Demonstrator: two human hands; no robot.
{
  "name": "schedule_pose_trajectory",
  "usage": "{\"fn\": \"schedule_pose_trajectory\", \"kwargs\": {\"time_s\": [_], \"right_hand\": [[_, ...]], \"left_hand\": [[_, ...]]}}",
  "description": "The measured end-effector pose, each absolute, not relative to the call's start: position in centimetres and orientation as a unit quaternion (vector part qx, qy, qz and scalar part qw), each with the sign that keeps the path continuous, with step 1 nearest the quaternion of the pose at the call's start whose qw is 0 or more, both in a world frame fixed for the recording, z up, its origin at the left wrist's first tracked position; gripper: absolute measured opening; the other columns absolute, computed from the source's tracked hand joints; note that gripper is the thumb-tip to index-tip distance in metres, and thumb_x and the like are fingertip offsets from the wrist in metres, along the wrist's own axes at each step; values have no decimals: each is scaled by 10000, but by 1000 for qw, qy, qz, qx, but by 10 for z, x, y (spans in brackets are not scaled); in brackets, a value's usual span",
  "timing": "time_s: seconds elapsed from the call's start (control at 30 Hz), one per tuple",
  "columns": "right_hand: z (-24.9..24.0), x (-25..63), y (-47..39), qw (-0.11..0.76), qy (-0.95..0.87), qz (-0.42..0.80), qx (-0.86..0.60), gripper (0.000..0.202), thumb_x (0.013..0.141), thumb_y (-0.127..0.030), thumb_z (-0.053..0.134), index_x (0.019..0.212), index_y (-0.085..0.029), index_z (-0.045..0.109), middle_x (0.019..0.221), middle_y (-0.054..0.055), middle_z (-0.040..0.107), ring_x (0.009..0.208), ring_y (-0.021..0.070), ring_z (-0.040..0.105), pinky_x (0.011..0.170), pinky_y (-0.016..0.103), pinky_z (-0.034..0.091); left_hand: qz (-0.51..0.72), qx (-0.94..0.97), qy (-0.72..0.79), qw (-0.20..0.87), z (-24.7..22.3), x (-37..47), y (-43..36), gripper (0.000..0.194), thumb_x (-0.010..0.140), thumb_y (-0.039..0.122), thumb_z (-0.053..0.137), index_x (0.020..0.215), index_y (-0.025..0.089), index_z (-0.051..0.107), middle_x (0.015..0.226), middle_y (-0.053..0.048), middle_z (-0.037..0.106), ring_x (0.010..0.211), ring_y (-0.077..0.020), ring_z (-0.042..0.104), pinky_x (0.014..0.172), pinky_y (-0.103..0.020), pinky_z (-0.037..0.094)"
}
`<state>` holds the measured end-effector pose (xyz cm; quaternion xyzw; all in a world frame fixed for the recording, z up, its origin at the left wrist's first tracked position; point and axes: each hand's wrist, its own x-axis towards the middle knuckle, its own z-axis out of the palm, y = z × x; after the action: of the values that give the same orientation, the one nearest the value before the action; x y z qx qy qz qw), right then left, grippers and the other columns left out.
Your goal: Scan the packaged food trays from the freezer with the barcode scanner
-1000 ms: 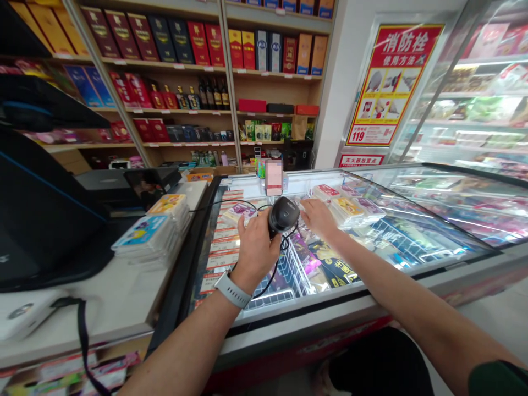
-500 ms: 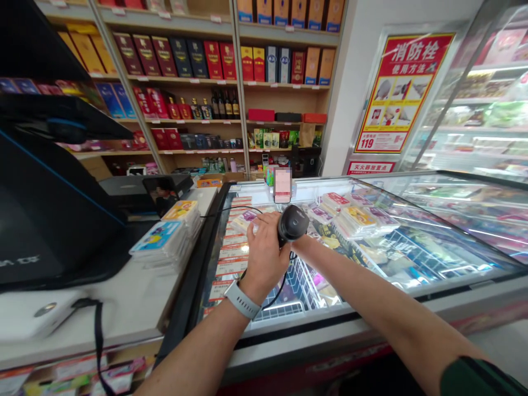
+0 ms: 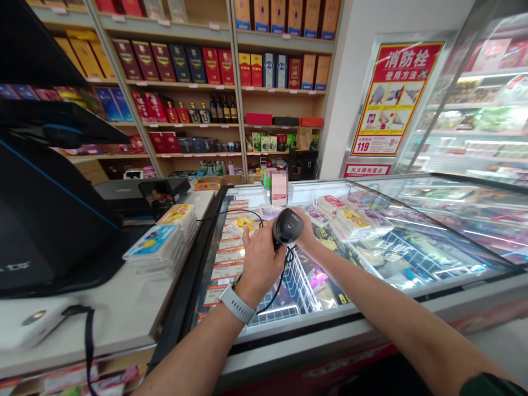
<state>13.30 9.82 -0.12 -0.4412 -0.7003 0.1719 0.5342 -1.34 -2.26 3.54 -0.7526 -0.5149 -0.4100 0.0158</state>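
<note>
My left hand [image 3: 262,256], with a grey-banded watch [image 3: 237,303] on the wrist, is wrapped round a black handheld barcode scanner [image 3: 289,225] above the glass-topped freezer [image 3: 264,360]. Its black cord [image 3: 282,289] hangs below the hand. My right hand [image 3: 305,228] is just behind the scanner, which hides most of its fingers. Whether it holds anything does not show. Close by, a clear flat pack with a yellow label [image 3: 244,224] lies on the glass to the left. Another clear pack [image 3: 269,212] shows partly behind the scanner.
Stacked clear packs [image 3: 350,223] lie on the glass to the right. More packs [image 3: 154,247] are piled on the left counter [image 3: 136,308] beside a black till [image 3: 49,209]. A phone [image 3: 279,188] stands at the freezer's back edge. Shelves of boxes [image 3: 206,60] rise behind.
The right hand has moved out a little to the right of the scanner. A yellow-labelled pack now shows left of the scanner, where a purple-labelled one was. The view has shifted slightly.
</note>
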Motion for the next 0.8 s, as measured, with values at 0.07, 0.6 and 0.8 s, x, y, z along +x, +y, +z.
{"fn": "schedule_pose_trajectory", "kwargs": {"time_s": [0.07,0.6,0.8], "right_hand": [[3,147,96,540,-681,176,-462,133,732,-271,589,841,-210,637,830,42,685,841,211,640,827,356,513],[-1,192,75,615,-553,362,-429,296,681,-407,683,861,-197,579,779,19,657,655,147,621,603,280,541],[0,194,74,613,-558,359,-429,289,685,-408,671,858,-195,582,746,11,651,634,142,611,596,278,533]], "left_hand": [[-407,-752,-517,16,35,-14,-22,512,834,186,546,1333,178,427,1248,-96,630,1171,-264,566,1150,-548,166],[-386,-757,-523,62,28,-16,-16,505,860,212,541,1346,136,425,1226,-134,635,1176,-276,559,1141,-527,199],[-385,-759,-523,60,27,-16,-16,517,864,208,528,1365,165,409,1233,-129,631,1202,-278,547,1132,-538,213]]}}
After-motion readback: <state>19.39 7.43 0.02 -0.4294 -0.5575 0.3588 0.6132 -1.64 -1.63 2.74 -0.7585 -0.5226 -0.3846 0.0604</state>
